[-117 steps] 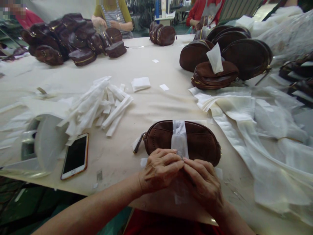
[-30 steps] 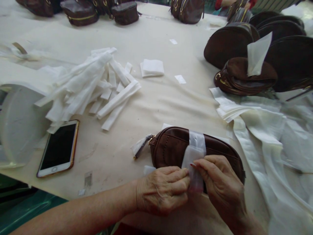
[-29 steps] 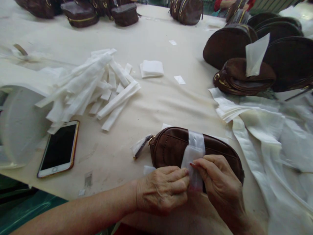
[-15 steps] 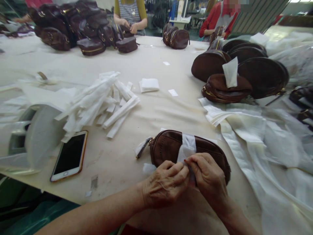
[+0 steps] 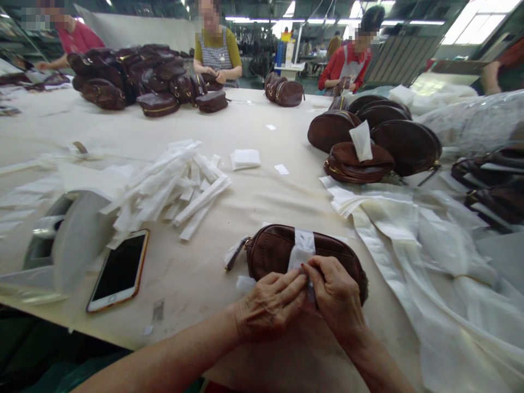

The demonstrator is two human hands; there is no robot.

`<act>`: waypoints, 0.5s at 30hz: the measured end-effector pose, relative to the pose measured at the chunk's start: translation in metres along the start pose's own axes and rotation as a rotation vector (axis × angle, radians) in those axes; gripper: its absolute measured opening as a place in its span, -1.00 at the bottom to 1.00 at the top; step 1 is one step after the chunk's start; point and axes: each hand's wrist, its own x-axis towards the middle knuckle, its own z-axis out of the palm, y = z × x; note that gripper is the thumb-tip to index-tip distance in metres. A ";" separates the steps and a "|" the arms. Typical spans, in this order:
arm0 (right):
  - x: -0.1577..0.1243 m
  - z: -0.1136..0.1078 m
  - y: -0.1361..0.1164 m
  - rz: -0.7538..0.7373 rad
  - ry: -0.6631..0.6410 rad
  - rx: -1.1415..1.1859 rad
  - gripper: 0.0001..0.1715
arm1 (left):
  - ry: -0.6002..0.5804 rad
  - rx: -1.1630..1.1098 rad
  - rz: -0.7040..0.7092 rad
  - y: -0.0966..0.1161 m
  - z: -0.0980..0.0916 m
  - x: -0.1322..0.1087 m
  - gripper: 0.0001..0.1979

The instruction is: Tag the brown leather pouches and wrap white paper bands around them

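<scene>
Past the brown pouch [image 5: 272, 254], open tabletop [image 5: 270, 199] ran toward 12 o'clock, flanked by white strips [image 5: 164, 183] at 10, bags [image 5: 403, 146] at 1.

The bare left arm [image 5: 172, 352] slants up from the bottom left, the right arm [image 5: 376, 360] from the bottom right. Right of lower centre, the left hand [image 5: 272, 303] lies back up, fingers together, thumb hidden; the right hand [image 5: 338, 292] curls its fingertips close to the left's.
</scene>
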 end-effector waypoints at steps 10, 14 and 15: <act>-0.044 -0.153 0.074 0.254 0.503 -0.435 -0.79 | 0.116 -0.112 -0.070 0.004 0.000 0.004 -0.71; -0.054 -0.226 0.139 0.621 0.610 -0.540 -0.57 | 0.190 -0.147 -0.081 0.002 0.010 0.000 -0.69; -0.055 -0.238 0.153 0.682 0.606 -0.548 -0.57 | 0.209 -0.150 -0.088 0.001 0.013 -0.001 -0.69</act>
